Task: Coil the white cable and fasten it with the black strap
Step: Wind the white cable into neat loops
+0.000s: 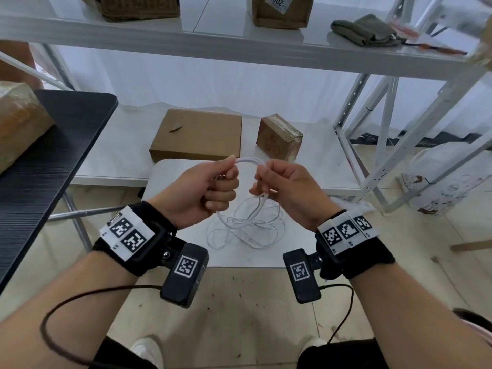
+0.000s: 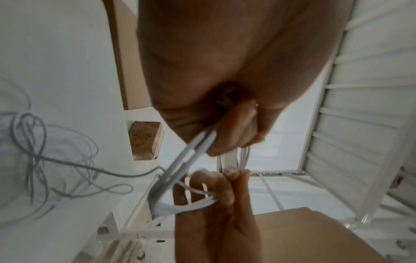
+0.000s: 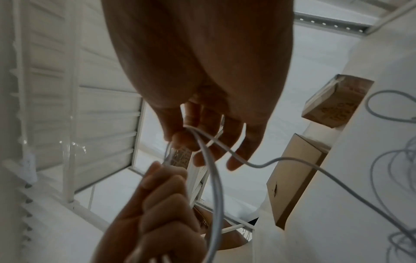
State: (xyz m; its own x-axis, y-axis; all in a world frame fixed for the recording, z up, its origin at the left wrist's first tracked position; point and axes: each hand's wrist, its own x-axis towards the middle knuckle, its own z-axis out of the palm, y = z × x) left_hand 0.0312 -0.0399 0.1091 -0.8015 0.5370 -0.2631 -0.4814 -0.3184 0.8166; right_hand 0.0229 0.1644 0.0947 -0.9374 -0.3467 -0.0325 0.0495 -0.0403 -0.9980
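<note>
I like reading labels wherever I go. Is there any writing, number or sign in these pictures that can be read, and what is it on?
"2002": upside down on the white sticker of the cardboard box on the upper shelf; its smaller print is too blurred to read.
Small taped box: reddish print, too blurred to read.
Wrist bands: black-and-white square code markers, no words.
Nothing else bears readable text.

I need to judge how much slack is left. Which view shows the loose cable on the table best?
The head view: the loose cable lies whole on the table below both hands. The left wrist view shows it blurred at the left edge; the right wrist view catches only a few loops at the right edge.
</note>
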